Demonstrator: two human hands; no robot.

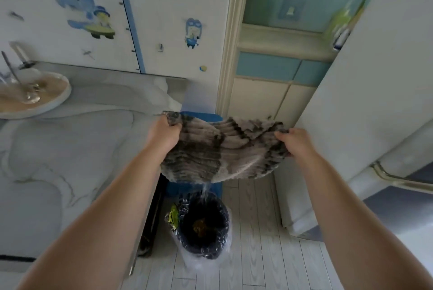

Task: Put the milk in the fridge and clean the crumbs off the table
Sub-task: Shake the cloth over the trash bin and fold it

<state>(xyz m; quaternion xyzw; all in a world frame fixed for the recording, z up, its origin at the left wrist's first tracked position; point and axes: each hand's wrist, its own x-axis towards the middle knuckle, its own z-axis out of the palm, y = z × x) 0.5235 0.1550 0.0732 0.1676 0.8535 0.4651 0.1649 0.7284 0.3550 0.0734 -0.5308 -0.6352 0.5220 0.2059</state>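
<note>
Plainly, the grey striped cloth (222, 147) hung stretched between both hands, its long axis running left to right. The left hand (164, 132) gripped one bunched end and the right hand (296, 142) pinched the other. Its sagging middle lay directly above the lined waste bin (226, 224), just beside the table (70, 161), so shaken crumbs would likely fall straight in. No milk was visible; the fridge (375, 102) stood to the right.

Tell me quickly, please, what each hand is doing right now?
Left hand: grips one edge of the grey cloth.
Right hand: grips the opposite edge, above the bin.
</note>
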